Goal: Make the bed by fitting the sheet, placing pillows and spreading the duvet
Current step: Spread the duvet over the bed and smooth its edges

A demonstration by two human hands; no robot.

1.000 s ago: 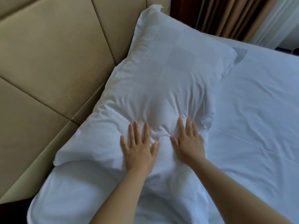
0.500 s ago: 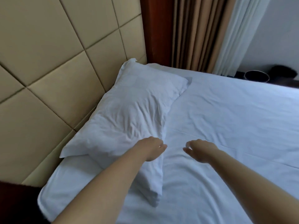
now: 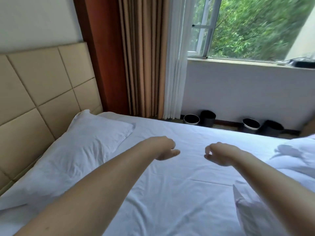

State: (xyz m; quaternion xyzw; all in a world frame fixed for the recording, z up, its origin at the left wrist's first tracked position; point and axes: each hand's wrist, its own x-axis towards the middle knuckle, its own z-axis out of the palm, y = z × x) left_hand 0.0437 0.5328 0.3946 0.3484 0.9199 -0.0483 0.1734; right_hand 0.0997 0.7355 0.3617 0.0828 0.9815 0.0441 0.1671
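Head view: my left hand [image 3: 164, 149] and right hand [image 3: 219, 155] hang loosely curled, empty; yanking duvet [image 3: 296, 155] at 3 o'clock could rumple sheet [image 3: 170, 193] or shove pillow [image 3: 88, 142] at 9 o'clock.

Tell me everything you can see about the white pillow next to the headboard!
The white pillow looks soft, in a plain cloth case full of small wrinkles, with a flat flap edge at its far corners. It lies flat on the white sheet, its long side against the padded tan headboard. Neither the left hand nor the right hand touches it. The left forearm hides part of its near end.
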